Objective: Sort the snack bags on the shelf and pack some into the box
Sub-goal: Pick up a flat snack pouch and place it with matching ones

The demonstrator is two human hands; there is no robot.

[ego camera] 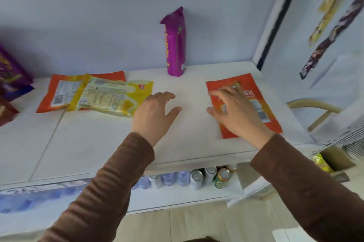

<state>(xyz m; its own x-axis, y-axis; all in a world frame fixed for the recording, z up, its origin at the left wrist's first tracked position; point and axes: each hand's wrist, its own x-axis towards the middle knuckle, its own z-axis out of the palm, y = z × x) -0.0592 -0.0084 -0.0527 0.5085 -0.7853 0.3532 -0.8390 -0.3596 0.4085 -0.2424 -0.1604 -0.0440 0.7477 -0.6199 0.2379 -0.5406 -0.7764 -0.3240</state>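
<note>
At the far left of the shelf [98, 143] stood a purple bag [9, 70], partly cut off by the frame. Next lay an orange bag [57, 94] with a yellow bag [110, 98] overlapping it, then an upright magenta bag [175, 44] at the back wall.

The left hand [153, 111] hovered open just beside the yellow bag's edge, fingers spread, gripping nothing. The right hand [234, 109] lay spread over a flat orange-red bag [256, 107], fingers [218, 94] curled onto its top — pressing or starting to pinch; whether it had a true hold could not be told.

To lift this flat bag well, it was likely best to slide it toward the shelf edge and pinch a seam rather than crush the contents. The cardboard box [334, 160] sat low at the right, something yellow-green already inside.
</note>
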